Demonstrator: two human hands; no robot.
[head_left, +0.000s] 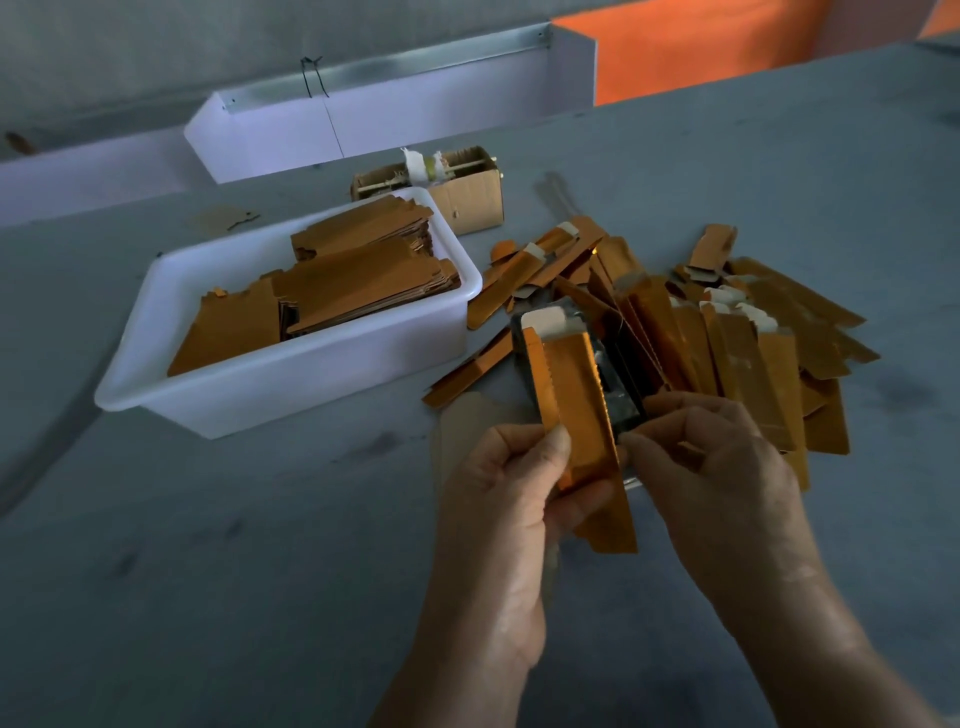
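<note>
Gold strip (569, 395) with a saw-toothed edge stands tilted above the table (208, 519), just in front of the loose pile of strips (753, 353). Left hand (498, 499) grips its lower half, thumb across the face; right hand (717, 467) pinches its right edge. As I judge it, the teeth could nick a fingertip if either hand slides along them. A hard pull could crease the foil or drop it among the pile, short of the white tub (311, 384).
</note>
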